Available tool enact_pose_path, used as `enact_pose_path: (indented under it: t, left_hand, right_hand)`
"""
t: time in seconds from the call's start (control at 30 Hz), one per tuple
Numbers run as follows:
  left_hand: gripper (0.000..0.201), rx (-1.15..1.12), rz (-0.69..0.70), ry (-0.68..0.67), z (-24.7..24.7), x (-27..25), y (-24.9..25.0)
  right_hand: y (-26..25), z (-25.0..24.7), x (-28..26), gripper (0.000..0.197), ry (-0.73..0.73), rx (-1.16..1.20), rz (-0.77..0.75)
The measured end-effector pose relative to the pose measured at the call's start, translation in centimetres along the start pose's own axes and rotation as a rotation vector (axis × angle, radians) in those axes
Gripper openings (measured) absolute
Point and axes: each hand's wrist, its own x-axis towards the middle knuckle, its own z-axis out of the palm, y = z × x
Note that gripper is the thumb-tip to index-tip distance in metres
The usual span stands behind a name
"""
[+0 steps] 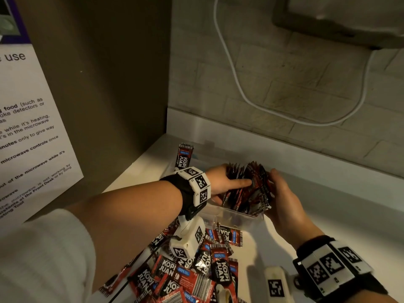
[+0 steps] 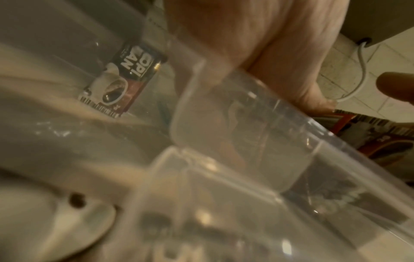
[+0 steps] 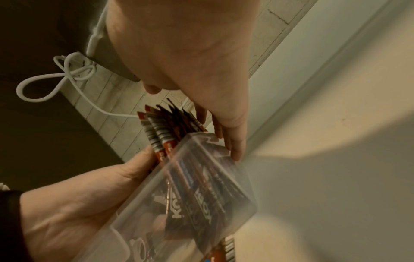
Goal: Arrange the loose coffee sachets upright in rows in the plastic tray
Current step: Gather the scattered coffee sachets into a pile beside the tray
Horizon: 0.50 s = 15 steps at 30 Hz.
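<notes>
Here you are squaring light, slippery, floppy coffee sachets (image 1: pixel 249 189) upright in the plastic tray (image 1: pixel 231 217) near the table's back edge: left hand (image 1: pixel 223 182) fingers curling around them, right hand (image 1: pixel 282 197) fingers flat alongside; pinch bundles by their sides

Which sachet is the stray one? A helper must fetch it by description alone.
Find the clear plastic tray between both hands on the white counter. Beyond its far left corner stands one sachet, alone, upright, label readable, apart from the bundle and the pile.
</notes>
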Motion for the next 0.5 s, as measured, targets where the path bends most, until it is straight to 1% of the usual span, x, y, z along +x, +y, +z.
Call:
enact_pose_path:
  t: [0.1,0.2,0.3,0.37,0.43,0.5]
  left_hand:
    - [0.051,0.007,0.03,-0.063,0.35,0.01,0.52]
    - [0.058,0.075,0.024,-0.169,0.51,-0.05,0.97]
    - [0.067,0.102,-0.015,-0.14,0.37,0.11,0.79]
    - [0.07,0.121,-0.014,-0.129,0.31,0.24,0.66]
    - [0.076,0.156,-0.012,-0.149,0.37,0.41,0.51]
    - [0.077,0.177,-0.036,-0.168,0.49,0.61,0.35]
  right_hand:
    - [0.07,-0.14,0.02,0.042,-0.027,-0.025,0.013]
    - [0.17,-0.14,-0.16,0.042,-0.065,-0.074,0.02]
    - [0.24,-0.26,-0.28,0.042,-0.071,-0.105,0.002]
    - [0.26,-0.33,-0.24,0.043,-0.071,-0.101,-0.006]
    - [0.24,-0.38,-0.19,0.043,-0.074,-0.098,-0.009]
    - [0.24,-0.36,-0.16,0.042,-0.078,-0.098,-0.007]
